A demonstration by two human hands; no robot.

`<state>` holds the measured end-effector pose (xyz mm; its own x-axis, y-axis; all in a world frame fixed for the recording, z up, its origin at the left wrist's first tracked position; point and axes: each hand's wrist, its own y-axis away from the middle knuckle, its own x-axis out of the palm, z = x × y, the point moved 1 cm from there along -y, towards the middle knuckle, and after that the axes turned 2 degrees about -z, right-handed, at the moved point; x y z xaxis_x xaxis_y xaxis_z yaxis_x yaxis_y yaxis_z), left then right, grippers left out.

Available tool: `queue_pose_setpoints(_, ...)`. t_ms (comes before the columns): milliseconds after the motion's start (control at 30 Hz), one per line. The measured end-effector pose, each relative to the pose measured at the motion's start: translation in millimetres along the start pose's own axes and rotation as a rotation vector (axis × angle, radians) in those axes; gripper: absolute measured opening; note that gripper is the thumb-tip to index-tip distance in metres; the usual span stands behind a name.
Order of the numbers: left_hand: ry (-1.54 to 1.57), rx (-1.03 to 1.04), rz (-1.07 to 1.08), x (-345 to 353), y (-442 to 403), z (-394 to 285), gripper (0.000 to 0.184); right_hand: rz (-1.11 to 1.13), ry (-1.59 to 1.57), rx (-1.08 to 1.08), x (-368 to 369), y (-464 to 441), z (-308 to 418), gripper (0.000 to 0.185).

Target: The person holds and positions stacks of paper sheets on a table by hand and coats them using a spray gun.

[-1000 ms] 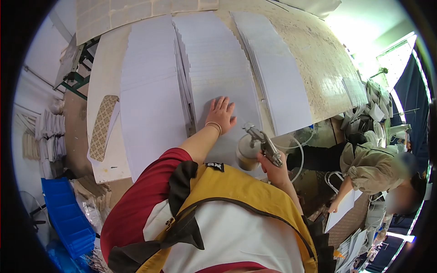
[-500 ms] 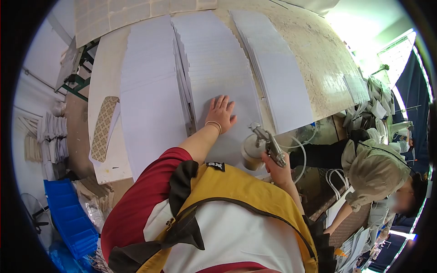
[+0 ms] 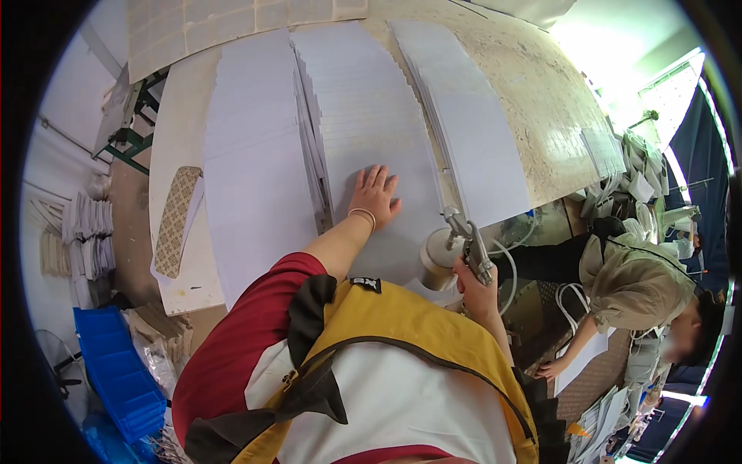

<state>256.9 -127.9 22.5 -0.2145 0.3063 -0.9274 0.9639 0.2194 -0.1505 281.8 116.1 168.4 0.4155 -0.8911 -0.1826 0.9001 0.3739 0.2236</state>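
My left hand (image 3: 376, 196) lies flat, fingers spread, on the middle row of overlapping white sheets (image 3: 363, 100); a thin band circles its wrist. My right hand (image 3: 477, 284) is wrapped round the handle of a metal spray gun (image 3: 473, 246), which has a round cup (image 3: 440, 257) attached on its left side. The gun is over the near right edge of the middle row. Another row of white sheets (image 3: 259, 155) lies to the left, and a third row (image 3: 471, 131) to the right.
A patterned strip (image 3: 178, 222) lies on the table's (image 3: 541, 100) left part. A pale hose (image 3: 514, 282) curves beside the gun. At the right, a co-worker (image 3: 634, 278) bends over with a hand near a white sheet (image 3: 583, 359). A blue bin (image 3: 120, 371) stands lower left.
My right hand and the spray gun have moved to the right. My left hand has stayed on the sheets. The co-worker's arm and upper body have shifted.
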Motion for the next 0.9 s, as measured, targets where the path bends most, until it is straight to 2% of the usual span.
queue_pose_setpoints(167,0.001,0.007,-0.009,-0.5,0.1,-1.3,0.055,0.105,-0.059,0.008,20.6,-3.5,12.1,0.01)
queue_pose_setpoints(367,0.023,0.008,-0.027,-2.6,0.8,-0.6,0.055,0.078,-0.073,-0.071,31.0,-21.0,11.8,0.011)
queue_pose_setpoints(467,0.02,0.012,-0.002,-2.6,0.6,0.0,0.055,0.163,0.094,-0.141,30.6,-24.7,15.1,0.01)
queue_pose_setpoints(733,0.029,0.001,0.009,-2.2,0.7,-0.1,0.054,0.103,-0.053,-0.041,37.1,-34.0,6.6,0.009)
queue_pose_setpoints(900,0.006,0.004,0.022,-2.3,0.4,-0.3,0.055,0.1,-0.026,-0.094,44.4,-40.5,11.2,0.009)
